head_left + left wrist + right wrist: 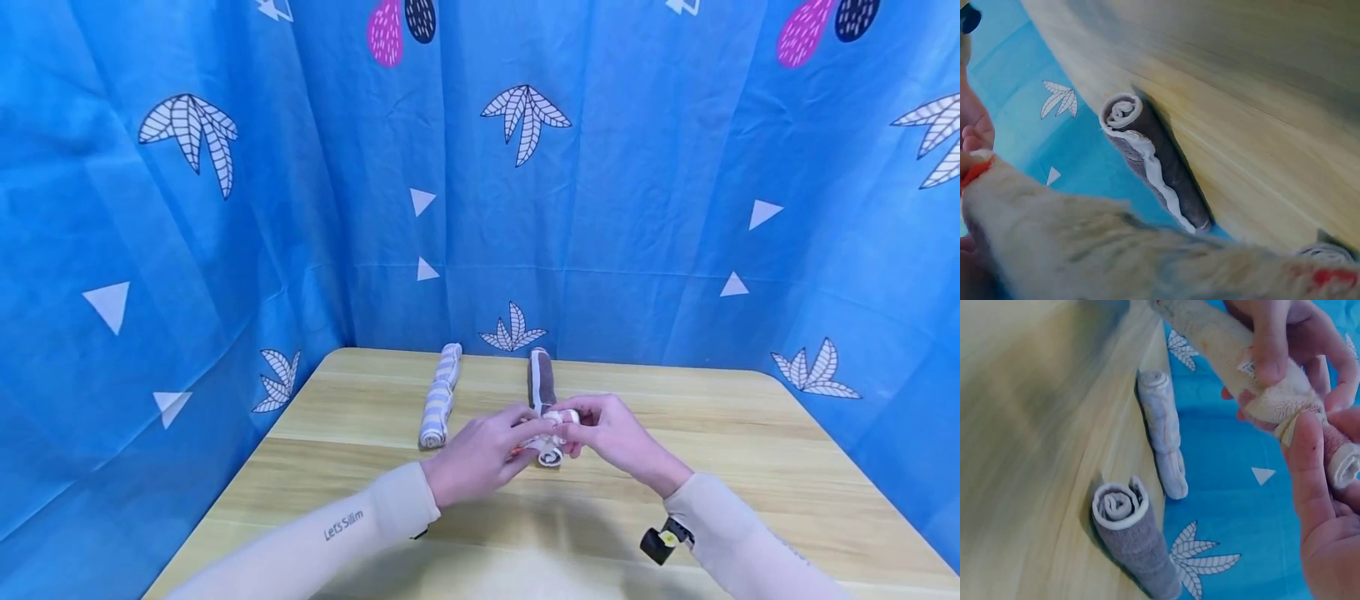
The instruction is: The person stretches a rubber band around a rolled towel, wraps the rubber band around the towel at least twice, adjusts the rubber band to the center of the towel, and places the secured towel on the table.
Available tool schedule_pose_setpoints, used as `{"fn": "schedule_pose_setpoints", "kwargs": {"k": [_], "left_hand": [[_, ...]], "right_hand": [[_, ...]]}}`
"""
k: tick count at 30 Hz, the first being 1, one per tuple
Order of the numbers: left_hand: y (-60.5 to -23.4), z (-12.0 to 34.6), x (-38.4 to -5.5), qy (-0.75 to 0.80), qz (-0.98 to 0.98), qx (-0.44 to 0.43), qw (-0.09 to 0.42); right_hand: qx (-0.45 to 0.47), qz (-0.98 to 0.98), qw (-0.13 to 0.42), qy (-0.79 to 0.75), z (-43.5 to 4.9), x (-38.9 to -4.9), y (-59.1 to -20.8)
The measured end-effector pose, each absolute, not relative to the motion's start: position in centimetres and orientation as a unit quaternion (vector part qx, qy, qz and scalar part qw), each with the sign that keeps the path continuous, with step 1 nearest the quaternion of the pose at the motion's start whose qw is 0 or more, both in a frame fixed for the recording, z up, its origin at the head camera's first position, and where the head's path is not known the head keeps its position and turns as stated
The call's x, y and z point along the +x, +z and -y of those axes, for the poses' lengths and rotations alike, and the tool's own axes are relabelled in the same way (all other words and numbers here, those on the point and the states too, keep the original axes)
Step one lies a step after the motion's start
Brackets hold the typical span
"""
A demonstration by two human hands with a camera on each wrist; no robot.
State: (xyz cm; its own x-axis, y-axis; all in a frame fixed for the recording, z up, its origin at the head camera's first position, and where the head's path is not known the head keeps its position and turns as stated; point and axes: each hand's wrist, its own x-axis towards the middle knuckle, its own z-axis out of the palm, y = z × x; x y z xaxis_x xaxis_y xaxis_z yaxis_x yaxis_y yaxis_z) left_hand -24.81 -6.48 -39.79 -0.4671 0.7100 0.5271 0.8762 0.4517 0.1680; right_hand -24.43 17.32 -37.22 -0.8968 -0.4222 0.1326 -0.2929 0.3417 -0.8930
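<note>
- Clock centred on the held roll, head view; 12 = away from the person.
- Cream rolled towel [1282,403] with reddish patches: held in both hands, raised off the table; seen over the near part of the dark roll. Contact with that roll cannot be told.
- Left hand [480,454], 8 o'clock: towel pinched, thumb laid over the top, fingers curled behind.
- Right hand [618,433], 3 o'clock: towel pinched near its coiled end, thumb pressed on the cloth, fingers partly hidden.
- Hands are set close together along the roll.
- Dark brown rolled towel [546,379] with white edging: laid lengthwise on the table, far end at 12, coiled near end showing at 6, middle covered by the hands.
- Lavender-striped rolled towel [441,398]: laid between 9 and 10, well apart from the dark roll, slightly slanted, far end toward 1.
- Wood-grain table [705,467]: both resting rolls are supported by it.
- Blue curtain [622,208] with white leaf prints and triangles: hung at 12, behind the far edge, also down both sides.
- Pale sleeves [292,546] are worn; black wrist device [658,546] is strapped at the right wrist, between 4 and 5.
</note>
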Motion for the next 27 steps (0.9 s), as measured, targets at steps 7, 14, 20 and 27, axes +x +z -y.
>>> {"fn": "schedule_pose_setpoints", "kwargs": {"k": [7,14,20,27], "left_hand": [[-40.4,6.6,-24.9,-0.172,0.821,-0.496,0.223],[-40.4,6.3,-24.7,-0.142,0.825,-0.502,0.216],[-40.4,6.0,-24.7,-0.132,0.841,-0.495,0.175],[-40.6,6.6,-25.2,-0.159,0.827,-0.519,0.148]], "right_hand": [[-0.196,-0.796,0.082,-0.566,-17.0,-24.6,-38.0],[-0.181,-0.790,0.099,-0.578,-16.8,-24.7,-38.8],[-0.175,-0.792,0.097,-0.577,-16.6,-24.8,-39.1],[-0.168,-0.782,0.119,-0.588,-16.8,-24.8,-39.2]]}}
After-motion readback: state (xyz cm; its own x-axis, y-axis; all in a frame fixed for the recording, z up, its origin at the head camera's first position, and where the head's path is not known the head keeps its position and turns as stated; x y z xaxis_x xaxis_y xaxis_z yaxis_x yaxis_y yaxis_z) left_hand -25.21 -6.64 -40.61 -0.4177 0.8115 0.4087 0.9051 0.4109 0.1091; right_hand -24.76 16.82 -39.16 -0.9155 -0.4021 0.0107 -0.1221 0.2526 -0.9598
